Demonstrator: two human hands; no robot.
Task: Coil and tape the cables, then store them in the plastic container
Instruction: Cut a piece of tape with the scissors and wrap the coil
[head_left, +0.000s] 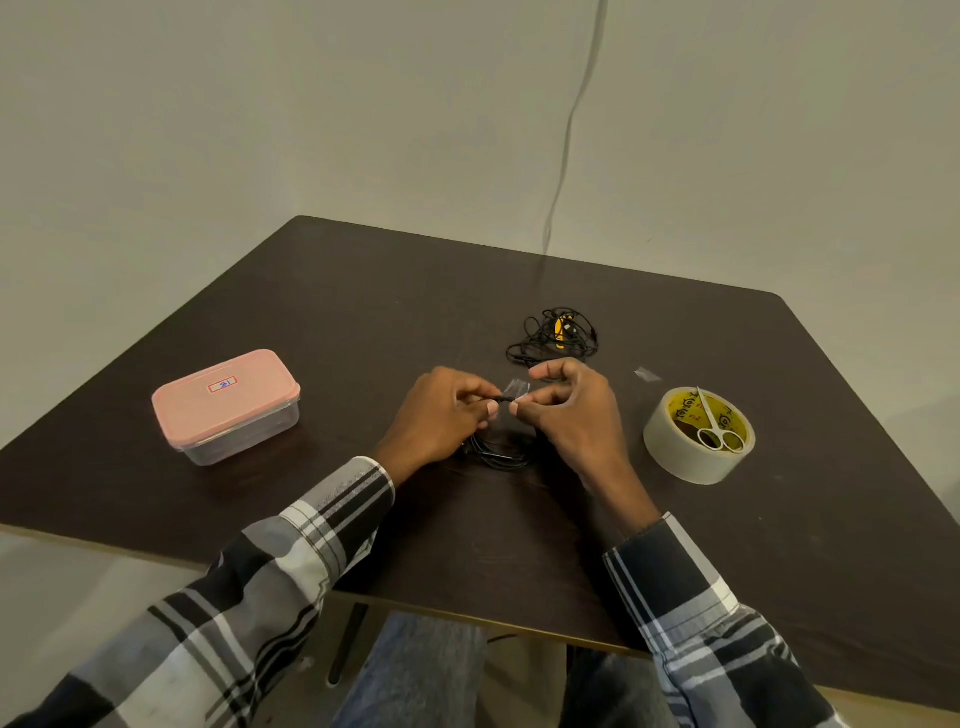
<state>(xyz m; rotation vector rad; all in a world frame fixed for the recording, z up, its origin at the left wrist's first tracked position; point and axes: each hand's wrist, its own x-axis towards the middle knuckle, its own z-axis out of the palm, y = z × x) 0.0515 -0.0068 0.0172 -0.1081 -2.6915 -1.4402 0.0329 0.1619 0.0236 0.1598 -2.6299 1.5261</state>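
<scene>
Black cable (496, 451) hangs in loops between your hands, its lower coils resting on the dark counter (363, 312) just in front of you. Your left hand (441, 415) is closed around the bundle, thumb and fingers pinching the gathered strands at the top. Your right hand (571, 415) pinches the same spot from the other side, and a clear strip of tape (516, 388) stands up between the two thumbs (whether it is already stuck to the cable is hard to tell). A second cable (553, 335), black with a yellow part in it, lies in a loose tangle just beyond your right hand. The container (227, 408) sits well to your left with its pink lid on. To your right lies the tape roll (675, 441), flat on the counter, with small scissors (714, 423) resting across its top. A small clear scrap (647, 373) lies just behind the roll.
</scene>
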